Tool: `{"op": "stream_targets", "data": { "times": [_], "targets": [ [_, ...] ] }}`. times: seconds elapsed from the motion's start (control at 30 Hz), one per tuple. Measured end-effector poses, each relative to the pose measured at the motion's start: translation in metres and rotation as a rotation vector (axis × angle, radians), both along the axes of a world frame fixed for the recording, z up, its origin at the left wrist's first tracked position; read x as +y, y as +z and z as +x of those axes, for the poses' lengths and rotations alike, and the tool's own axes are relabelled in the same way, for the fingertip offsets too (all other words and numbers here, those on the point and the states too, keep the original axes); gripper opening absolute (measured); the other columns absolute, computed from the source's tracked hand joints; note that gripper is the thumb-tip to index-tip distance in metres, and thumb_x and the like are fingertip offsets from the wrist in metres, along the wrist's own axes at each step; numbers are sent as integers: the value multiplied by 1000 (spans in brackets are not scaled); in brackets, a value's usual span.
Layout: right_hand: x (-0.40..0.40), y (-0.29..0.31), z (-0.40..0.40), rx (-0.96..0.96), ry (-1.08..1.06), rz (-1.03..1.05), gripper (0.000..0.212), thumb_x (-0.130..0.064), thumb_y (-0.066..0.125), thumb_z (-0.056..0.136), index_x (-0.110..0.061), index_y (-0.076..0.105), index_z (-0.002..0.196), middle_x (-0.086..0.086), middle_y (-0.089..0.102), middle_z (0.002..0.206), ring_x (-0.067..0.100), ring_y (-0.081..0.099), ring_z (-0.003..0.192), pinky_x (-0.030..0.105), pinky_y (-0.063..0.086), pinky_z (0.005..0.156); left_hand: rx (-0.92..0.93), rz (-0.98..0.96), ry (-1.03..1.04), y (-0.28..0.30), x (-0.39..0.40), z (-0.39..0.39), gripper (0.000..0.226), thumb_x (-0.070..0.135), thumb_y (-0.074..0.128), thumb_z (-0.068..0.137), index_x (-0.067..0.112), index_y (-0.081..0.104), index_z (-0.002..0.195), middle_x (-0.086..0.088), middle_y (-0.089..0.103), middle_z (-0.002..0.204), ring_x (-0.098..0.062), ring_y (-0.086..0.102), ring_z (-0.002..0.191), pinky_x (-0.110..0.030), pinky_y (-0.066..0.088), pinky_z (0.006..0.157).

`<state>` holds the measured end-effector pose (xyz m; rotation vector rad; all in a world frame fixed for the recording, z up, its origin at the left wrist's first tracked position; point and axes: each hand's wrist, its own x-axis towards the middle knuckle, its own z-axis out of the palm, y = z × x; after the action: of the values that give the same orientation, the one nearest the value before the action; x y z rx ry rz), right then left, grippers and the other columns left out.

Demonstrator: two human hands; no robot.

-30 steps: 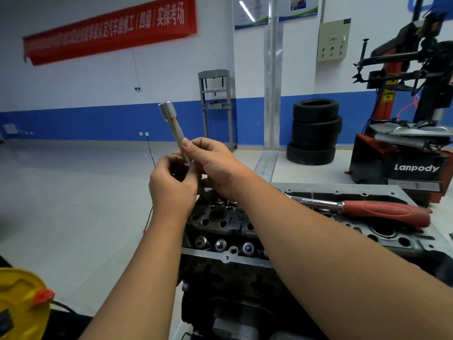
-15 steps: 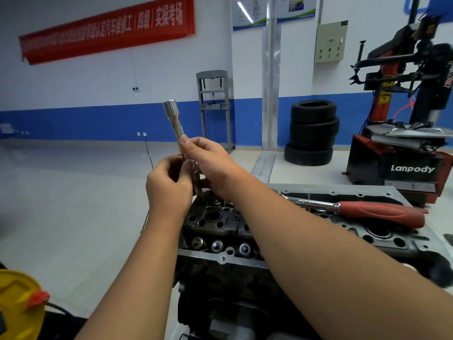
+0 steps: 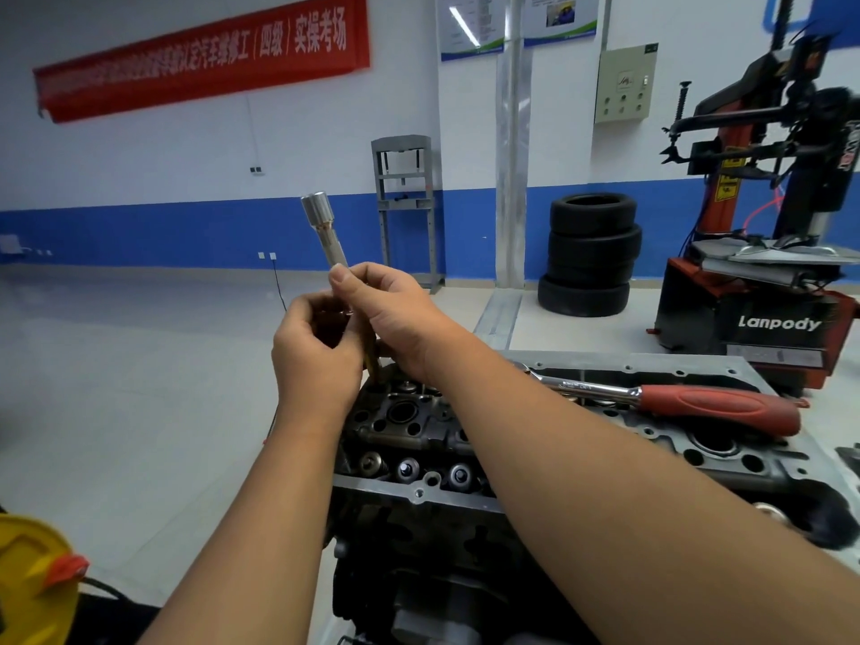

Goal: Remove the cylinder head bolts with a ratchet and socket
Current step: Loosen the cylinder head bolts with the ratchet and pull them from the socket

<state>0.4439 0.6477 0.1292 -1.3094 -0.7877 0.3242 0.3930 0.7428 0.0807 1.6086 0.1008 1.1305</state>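
Landmark: cylinder head (image 3: 465, 439), dark casting with valve springs showing, low centre of the view.

- Far left of the head, at the frame's bottom corner: a yellow object (image 3: 28, 579) with a red tab; what it is cannot be told.
- Left hand (image 3: 316, 360), just above the head's left end: fingers curled toward the palm around the lower part of the tool; exactly what they pinch is hidden.
- Extension (image 3: 335, 253) with socket (image 3: 319, 209) on its upper end: held tilted, socket up and leaning left, above the head's left end. A brass-coloured bolt (image 3: 371, 360) runs on below the hands, its lower tip at the head's top face; whether it touches cannot be told.
- Right hand (image 3: 395, 314), just right of the left one: thumb and fingers grip the extension shaft.
- Ratchet (image 3: 675, 398), red handle, lies flat on the head's right part, handle pointing right, in neither hand.
- Behind the head, right: stack of tyres (image 3: 588, 253) on the floor by the blue-and-white wall; further right a tyre changer (image 3: 768, 281) marked "Lanpody".
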Motion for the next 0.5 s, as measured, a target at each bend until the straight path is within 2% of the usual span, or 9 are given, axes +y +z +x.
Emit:
{"op": "stream_targets", "data": {
  "times": [0.07, 0.13, 0.2, 0.27, 0.33, 0.43, 0.5],
  "targets": [
    [0, 2, -2, 13, -2, -17, 33, -43, 59, 104, -13, 68, 94, -2, 69, 74, 13, 67, 61, 28, 53, 47, -5, -15, -92, 1, -2, -2, 11, 30, 69, 100, 39, 73, 105, 4, 79, 102, -18, 78, 96, -48, 65, 82],
    [1, 4, -3, 34, -12, -25, 40, -48, 53, 105, -15, 72, 95, 4, 70, 85, 17, 66, 67, 30, 55, 50, 7, -62, -195, 2, -3, -2, 22, 32, 59, 101, 35, 75, 115, 0, 79, 105, -22, 78, 98, -48, 66, 81],
    [0, 4, -2, 41, -20, -19, 37, -48, 55, 104, -15, 72, 99, 3, 71, 93, 17, 67, 75, 32, 57, 53, 25, -45, -168, 2, -2, -1, 25, 29, 54, 102, 34, 76, 112, -3, 78, 99, -26, 78, 94, -53, 65, 81],
    [-1, 4, -2, 26, -27, -18, 28, -43, 62, 101, -16, 67, 101, 0, 68, 90, 15, 65, 73, 31, 57, 51, 21, 5, -77, 0, 0, 2, 22, 24, 61, 103, 41, 74, 99, 0, 78, 96, -25, 78, 92, -54, 64, 83],
    [-1, 3, -2, 14, -27, -22, 27, -40, 64, 101, -13, 64, 103, 2, 65, 87, 15, 64, 72, 32, 58, 52, 8, 5, -15, -2, 2, 3, 17, 24, 72, 99, 41, 72, 97, 3, 78, 98, -22, 78, 93, -53, 65, 83],
    [1, 3, -2, 22, 1, -28, 33, -41, 57, 105, -10, 66, 105, 10, 69, 99, 24, 67, 84, 44, 62, 67, -6, -8, -80, -1, 0, 1, 15, 33, 71, 97, 47, 75, 100, 3, 79, 103, -22, 78, 96, -52, 65, 83],
    [1, 4, -3, 37, 16, -20, 36, -43, 54, 106, -10, 68, 105, 11, 72, 105, 26, 68, 89, 47, 61, 72, -7, -7, -147, 1, -1, 0, 28, 31, 65, 99, 57, 74, 101, 2, 79, 109, -24, 77, 102, -52, 63, 88]
  ]
}}
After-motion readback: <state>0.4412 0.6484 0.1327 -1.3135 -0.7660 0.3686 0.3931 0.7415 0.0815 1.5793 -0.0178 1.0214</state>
